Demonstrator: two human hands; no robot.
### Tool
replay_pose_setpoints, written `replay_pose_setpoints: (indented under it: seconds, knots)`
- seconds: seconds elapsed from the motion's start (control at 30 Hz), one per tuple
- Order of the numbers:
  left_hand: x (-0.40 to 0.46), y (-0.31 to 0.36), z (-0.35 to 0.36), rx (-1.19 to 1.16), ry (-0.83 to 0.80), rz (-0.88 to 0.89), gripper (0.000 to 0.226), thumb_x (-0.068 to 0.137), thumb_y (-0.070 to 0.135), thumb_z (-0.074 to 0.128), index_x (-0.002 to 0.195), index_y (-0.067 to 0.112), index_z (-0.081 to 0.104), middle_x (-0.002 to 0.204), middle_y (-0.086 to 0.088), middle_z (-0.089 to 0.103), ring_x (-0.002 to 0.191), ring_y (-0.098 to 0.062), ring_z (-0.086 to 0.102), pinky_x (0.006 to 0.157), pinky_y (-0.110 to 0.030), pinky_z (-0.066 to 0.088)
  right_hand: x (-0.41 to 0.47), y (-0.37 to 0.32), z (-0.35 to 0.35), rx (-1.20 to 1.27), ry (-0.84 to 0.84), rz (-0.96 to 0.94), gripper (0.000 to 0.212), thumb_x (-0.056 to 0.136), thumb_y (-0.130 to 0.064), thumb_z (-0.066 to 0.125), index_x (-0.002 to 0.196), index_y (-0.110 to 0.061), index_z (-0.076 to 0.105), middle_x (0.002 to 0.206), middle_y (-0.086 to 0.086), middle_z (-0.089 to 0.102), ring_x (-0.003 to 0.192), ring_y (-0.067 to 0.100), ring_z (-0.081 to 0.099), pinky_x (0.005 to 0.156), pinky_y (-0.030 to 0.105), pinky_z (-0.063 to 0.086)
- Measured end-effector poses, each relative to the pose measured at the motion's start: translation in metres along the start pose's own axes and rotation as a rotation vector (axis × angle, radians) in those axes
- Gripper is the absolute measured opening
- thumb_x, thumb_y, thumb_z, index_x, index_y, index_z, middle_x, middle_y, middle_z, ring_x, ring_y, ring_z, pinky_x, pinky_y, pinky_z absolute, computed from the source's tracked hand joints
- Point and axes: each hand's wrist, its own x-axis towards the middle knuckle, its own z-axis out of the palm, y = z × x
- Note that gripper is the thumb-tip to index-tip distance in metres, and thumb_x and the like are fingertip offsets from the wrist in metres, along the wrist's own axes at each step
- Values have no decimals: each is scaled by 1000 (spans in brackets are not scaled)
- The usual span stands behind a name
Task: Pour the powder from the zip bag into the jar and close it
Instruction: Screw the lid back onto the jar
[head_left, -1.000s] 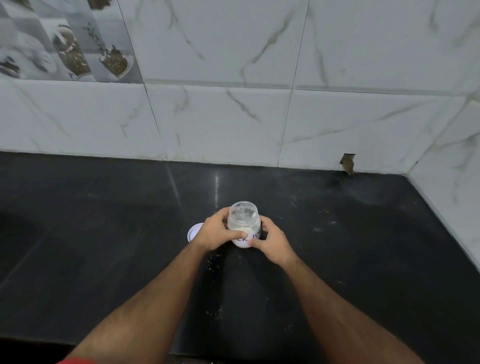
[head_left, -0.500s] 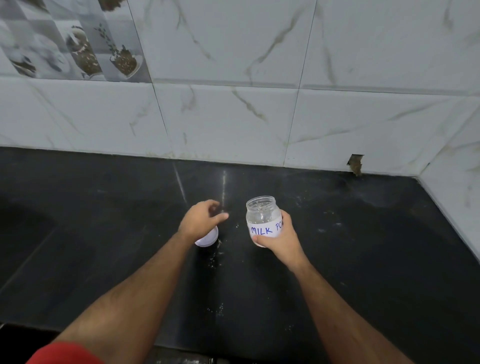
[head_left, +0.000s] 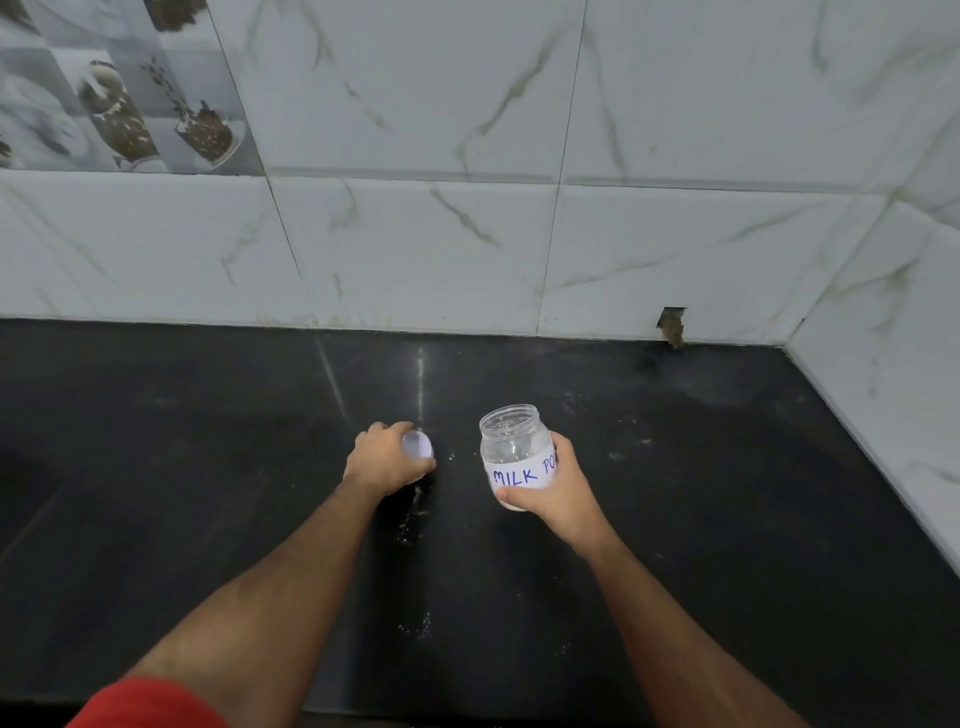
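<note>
Holding the jar (head_left: 514, 452) at centre frame, the right hand (head_left: 556, 486) wraps its fingers round the lower body, thumb across the front under a paper label that reads "MILK PO", the rest hidden by the fingers. The jar looks lifted a little off the counter (head_left: 208, 467), its open mouth tipped slightly toward the wall, probably so that the lid can be brought down onto it from the other side.

Left of centre, well apart from the jar, the left hand (head_left: 382, 457) curls over the lid (head_left: 417, 445), fingers closed round its edge and its pale face turned up toward the camera. Whether the lid is clear of the counter or resting on it I cannot tell. The grip suits carrying it across and screwing it on.

Inside the jar the upper glass is clear; white shows at the bottom beneath the label, which I take for powder, though the label covers most of it and the fill level cannot be read. No zip bag is in view anywhere in the frame. A scatter of white specks lies on the dark counter between and below the hands, likely spilled powder.

Judging from this, pouring seems done and closing is the step in hand.
</note>
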Motion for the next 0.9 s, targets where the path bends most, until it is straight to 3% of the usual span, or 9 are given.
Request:
replay_pose_setpoints:
  seconds: [0.13,0.23,0.3,0.37,0.47,0.57,0.7,0.8,0.9]
  knots:
    - [2,51,-15,-487,55,-61,71,79,51,71,139,16,55,134,-9,62,118,-29,61,100,-44,52,-3,2,-1,50,-34,-10,86,51,-31,93,119,-50,45,111,-25,67,104,2,68,85,27,59]
    - [1,86,-23,-944,-34,-133,54,83,47,69,125,14,59,125,-11,65,108,-29,65,95,-51,56,-6,2,0,90,-66,-4,86,52,-29,94,121,-47,46,111,-25,68,106,4,68,83,26,59]
    - [0,103,-28,-1109,-89,-156,49,85,43,69,123,14,59,123,-12,65,105,-26,62,96,-50,54,-7,1,-1,111,-73,0,85,53,-29,94,122,-44,47,112,-22,69,107,6,69,84,27,59]
    - [-3,117,-31,-1188,-147,-131,49,86,39,69,125,10,59,121,-14,65,98,-26,62,84,-42,55,-6,-1,-3,121,-66,-8,84,55,-29,93,124,-42,47,113,-20,69,107,6,69,85,30,60]
    - [-9,130,-31,-1242,-227,-51,59,87,32,71,135,5,51,115,-15,63,89,-26,63,76,-38,54,-3,-6,-10,135,-10,-9,87,54,-32,93,127,-37,47,114,-14,69,105,7,69,87,36,61]
    - [-11,135,-28,-1179,-230,-2,78,82,32,75,146,16,34,129,-11,53,109,-28,59,104,-49,48,-1,-11,-20,127,41,-15,91,51,-37,92,129,-34,46,114,-13,68,103,5,68,86,36,62]
    - [-17,143,-28,-992,-297,92,100,68,41,77,153,27,26,125,5,49,130,-26,50,113,-56,37,3,-17,-36,89,54,-31,95,49,-43,90,130,-40,42,114,-19,63,104,6,66,80,26,61]
    - [-20,153,-31,-905,-283,149,93,70,44,76,151,28,34,114,10,58,119,-22,60,110,-50,41,5,-22,-48,52,24,-41,89,50,-45,91,124,-49,43,110,-25,63,103,2,65,72,16,56]
    - [-26,164,-34,-785,-272,222,76,78,44,75,146,29,43,117,1,62,105,-16,65,90,-33,50,6,-25,-57,36,-29,-53,86,52,-45,92,123,-50,44,111,-24,64,105,0,65,75,19,57]
